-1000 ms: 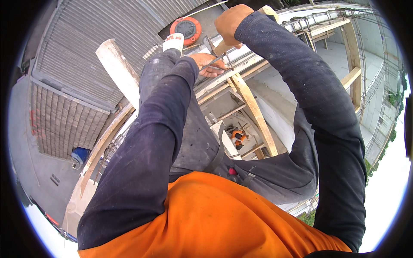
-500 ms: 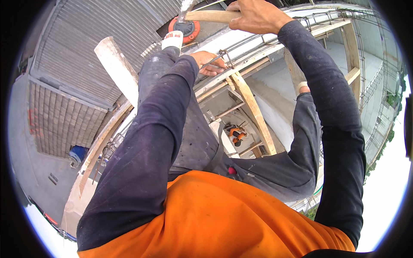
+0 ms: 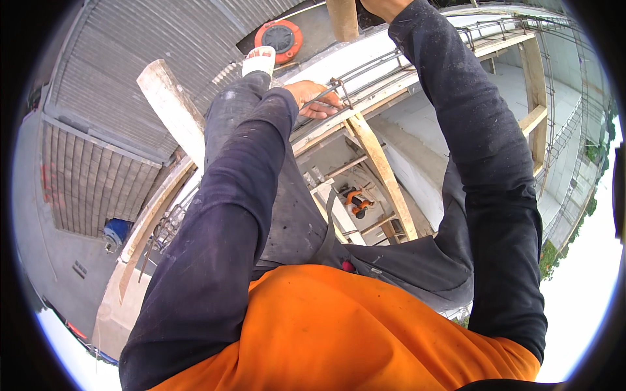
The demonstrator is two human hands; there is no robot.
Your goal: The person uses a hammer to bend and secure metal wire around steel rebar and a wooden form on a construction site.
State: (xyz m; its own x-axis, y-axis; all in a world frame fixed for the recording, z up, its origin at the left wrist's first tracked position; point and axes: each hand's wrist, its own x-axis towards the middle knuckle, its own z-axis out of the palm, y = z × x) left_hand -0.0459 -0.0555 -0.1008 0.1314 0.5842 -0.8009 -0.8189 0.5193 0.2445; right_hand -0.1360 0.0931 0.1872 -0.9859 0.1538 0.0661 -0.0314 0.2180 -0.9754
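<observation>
My right hand [image 3: 386,8] is at the top edge and partly cut off. It grips a hammer by its wooden handle [image 3: 343,19]; the hammer's head lies outside the view. Lower and to the left, my left hand [image 3: 316,99] is closed with bent fingers on the edge of a wooden formwork board [image 3: 334,120], beside a rebar stirrup [image 3: 341,91]. What its fingers pinch, if anything, is too small to make out. A wooden brace [image 3: 381,171] runs from below that spot toward my lap.
I straddle the formwork high above a floor, where a person in orange [image 3: 357,202] crouches. Corrugated roofing [image 3: 150,58] and an upright plank [image 3: 171,104] lie left. A round red-and-black object [image 3: 279,40] is by my left foot. Rebar cages [image 3: 567,130] line the right.
My right hand has risen toward the top edge, swinging the hammer so its head has left the view. The left hand stays at the board. My right foot is now hidden behind my forearm.
</observation>
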